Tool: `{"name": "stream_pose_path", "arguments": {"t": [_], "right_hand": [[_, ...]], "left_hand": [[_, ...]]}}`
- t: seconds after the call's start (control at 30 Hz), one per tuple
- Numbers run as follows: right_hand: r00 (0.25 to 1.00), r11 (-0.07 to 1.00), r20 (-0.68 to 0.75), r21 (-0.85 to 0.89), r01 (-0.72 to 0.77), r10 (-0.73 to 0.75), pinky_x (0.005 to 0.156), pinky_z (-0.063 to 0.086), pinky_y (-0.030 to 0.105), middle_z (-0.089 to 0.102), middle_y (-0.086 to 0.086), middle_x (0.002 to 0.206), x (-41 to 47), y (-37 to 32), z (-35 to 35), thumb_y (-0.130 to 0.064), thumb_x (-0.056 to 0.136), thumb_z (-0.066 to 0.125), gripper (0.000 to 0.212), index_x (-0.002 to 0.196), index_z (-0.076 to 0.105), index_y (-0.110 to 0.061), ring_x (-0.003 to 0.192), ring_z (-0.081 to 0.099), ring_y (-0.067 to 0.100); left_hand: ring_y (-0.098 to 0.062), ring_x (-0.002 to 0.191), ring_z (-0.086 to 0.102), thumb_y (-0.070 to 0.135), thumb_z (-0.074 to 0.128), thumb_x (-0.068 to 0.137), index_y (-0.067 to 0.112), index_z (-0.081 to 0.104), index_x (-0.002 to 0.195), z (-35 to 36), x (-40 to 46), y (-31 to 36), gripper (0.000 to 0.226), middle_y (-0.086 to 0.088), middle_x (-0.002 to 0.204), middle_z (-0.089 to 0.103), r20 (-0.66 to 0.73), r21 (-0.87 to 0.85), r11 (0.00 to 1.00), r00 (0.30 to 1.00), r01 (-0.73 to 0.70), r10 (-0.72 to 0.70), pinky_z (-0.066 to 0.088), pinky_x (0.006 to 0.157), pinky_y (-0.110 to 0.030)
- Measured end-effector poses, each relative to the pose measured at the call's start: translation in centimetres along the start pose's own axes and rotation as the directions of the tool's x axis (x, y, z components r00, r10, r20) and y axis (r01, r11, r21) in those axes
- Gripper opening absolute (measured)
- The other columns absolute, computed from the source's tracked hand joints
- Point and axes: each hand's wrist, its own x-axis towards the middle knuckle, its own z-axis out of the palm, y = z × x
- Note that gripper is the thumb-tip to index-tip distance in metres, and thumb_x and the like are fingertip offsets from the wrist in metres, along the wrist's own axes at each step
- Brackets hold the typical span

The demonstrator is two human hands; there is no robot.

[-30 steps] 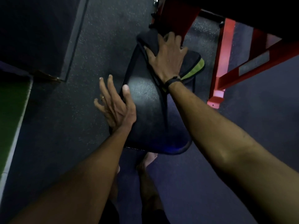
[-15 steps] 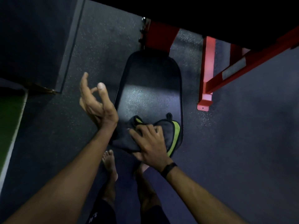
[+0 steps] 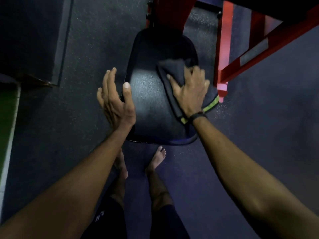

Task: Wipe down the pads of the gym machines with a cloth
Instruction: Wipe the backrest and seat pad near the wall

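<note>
- While the right hand (image 3: 189, 91) presses flat on a dark cloth (image 3: 174, 71), its fingers are spread and slightly bent over the fabric, holding it down against the seat pad (image 3: 151, 107) rather than bunching it.
- The cloth, dark with a yellow-green edge strip (image 3: 211, 106), lies on the pad's 2 o'clock part, and its edge hangs over the pad's right side.
- The left hand (image 3: 115, 100) is released, fingers straight and together, set edge-on at the pad's 9 o'clock rim; whether it touches the rim I cannot tell.
- No container is in view.
- The black pad sits low on a red machine frame (image 3: 224, 49), which rises at 12 o'clock and spreads towards 2 o'clock; a red foot (image 3: 221, 89) of the frame stands just beside the cloth.
- Two bare feet (image 3: 158, 157) stand on the speckled rubber floor (image 3: 96, 49) at the pad's 6 o'clock end.
- A green strip of turf (image 3: 6, 109) runs along the far 9 o'clock side.
- Half a second ago the cloth and right hand were at the pad's near 6 o'clock end; they now sit higher and to the right.
- The left hand was then loosely curled and clear of the pad; it now lies straight beside the rim.
</note>
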Motion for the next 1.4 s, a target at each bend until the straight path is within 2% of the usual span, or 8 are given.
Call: {"name": "stream_pose_path", "arguments": {"t": [0.23, 0.43, 0.57, 0.73, 0.93, 1.13, 1.27, 1.4], "right_hand": [[0.989, 0.987, 0.049, -0.093, -0.134, 0.139, 0.074, 0.037, 0.041, 0.061, 0.012, 0.106, -9.2, -2.3, -2.2, -0.051, 0.092, 0.053, 0.050, 0.119, 0.064, -0.011, 0.095, 0.052, 0.029], [0.976, 0.986, 0.147, -0.071, -0.151, 0.160, 0.069, 0.041, 0.041, 0.063, 0.013, 0.107, -12.3, -9.6, -2.9, -0.048, 0.091, 0.052, 0.048, 0.115, 0.065, -0.009, 0.086, 0.055, 0.030], [0.964, 0.972, 0.221, 0.151, -0.181, 0.146, 0.073, 0.045, 0.042, 0.063, 0.011, 0.101, -11.8, -12.4, -4.5, -0.055, 0.093, 0.046, 0.053, 0.110, 0.065, -0.009, 0.090, 0.058, 0.031], [0.718, 0.574, 0.411, 0.433, -0.696, 0.561, 0.094, 0.042, 0.038, 0.061, 0.013, 0.125, -7.8, -14.9, -10.0, -0.058, 0.098, 0.051, 0.061, 0.130, 0.056, -0.006, 0.117, 0.057, 0.032], [0.636, 0.354, 0.533, 0.540, -0.763, 0.558, 0.095, 0.044, 0.034, 0.054, 0.017, 0.141, -3.6, -13.1, -15.1, -0.052, 0.095, 0.061, 0.071, 0.145, 0.036, -0.008, 0.126, 0.055, 0.034], [0.703, 0.468, 0.597, 0.530, -0.707, 0.386, 0.103, 0.049, 0.051, 0.042, 0.020, 0.152, -2.1, -9.4, -19.3, -0.044, 0.091, 0.068, 0.093, 0.160, 0.010, -0.019, 0.134, 0.048, 0.037], [0.865, 0.774, 0.473, 0.482, -0.412, 0.166, 0.110, 0.041, 0.051, 0.046, 0.014, 0.152, -1.0, -7.5, -22.8, -0.025, 0.088, 0.071, 0.092, 0.160, 0.014, -0.029, 0.140, 0.042, 0.034], [0.862, 0.934, 0.487, 0.354, -0.047, -0.141, 0.113, 0.032, 0.058, 0.026, 0.003, 0.164, 0.4, -6.6, -25.4, -0.025, 0.079, 0.080, 0.107, 0.160, 0.012, -0.035, 0.150, 0.025, 0.027]], "left_hand": [[-0.021, 0.130, 0.051, 0.049, 0.035, 0.099, 0.019, 0.050, 0.143, -3.9, -0.4, -0.7, 0.055, -0.001, 0.146, 0.054, 0.041, 0.000, 0.995, 0.994, 0.097, -0.097, 0.021, 0.118, -0.051], [-0.020, 0.108, 0.056, 0.046, 0.053, 0.091, 0.019, 0.069, 0.115, -8.6, -0.2, 0.1, 0.040, 0.003, 0.104, 0.069, 0.165, 0.115, 0.982, 0.972, 0.147, -0.165, 0.035, 0.102, -0.038], [-0.021, 0.083, 0.065, 0.027, 0.078, 0.081, 0.019, 0.071, 0.089, -10.6, 0.9, 1.1, 0.013, 0.004, 0.082, 0.068, 0.480, 0.006, 0.913, 0.800, 0.408, -0.361, 0.050, 0.076, -0.032], [-0.021, 0.088, 0.070, 0.028, 0.087, 0.062, 0.021, 0.069, 0.093, -12.3, 0.9, 5.7, 0.037, 0.005, 0.082, 0.075, 0.789, 0.144, 0.911, 0.511, 0.388, -0.342, 0.057, 0.074, -0.034], [-0.018, 0.079, 0.065, 0.009, 0.081, 0.072, 0.026, 0.058, 0.075, -13.3, 2.2, 11.6, 0.028, 0.004, 0.078, 0.066, 0.723, 0.234, 0.972, 0.665, 0.020, -0.187, 0.050, 0.064, -0.028], [-0.027, 0.091, 0.066, 0.006, 0.063, 0.073, 0.023, 0.063, 0.084, -15.3, 3.8, 17.3, 0.020, 0.000, 0.085, 0.067, 0.728, 0.316, 0.898, 0.685, -0.306, -0.023, 0.050, 0.071, -0.036], [-0.030, 0.098, 0.065, 0.004, 0.057, 0.075, 0.024, 0.061, 0.085, -16.2, 4.1, 21.2, 0.023, -0.002, 0.092, 0.067, 0.751, 0.312, 0.817, 0.653, -0.485, 0.100, 0.044, 0.074, -0.036], [-0.030, 0.110, 0.061, 0.009, 0.058, 0.079, 0.033, 0.065, 0.102, -16.5, 4.3, 24.0, 0.034, -0.005, 0.111, 0.065, 0.780, 0.307, 0.739, 0.604, -0.600, 0.166, 0.042, 0.084, -0.037]]}}
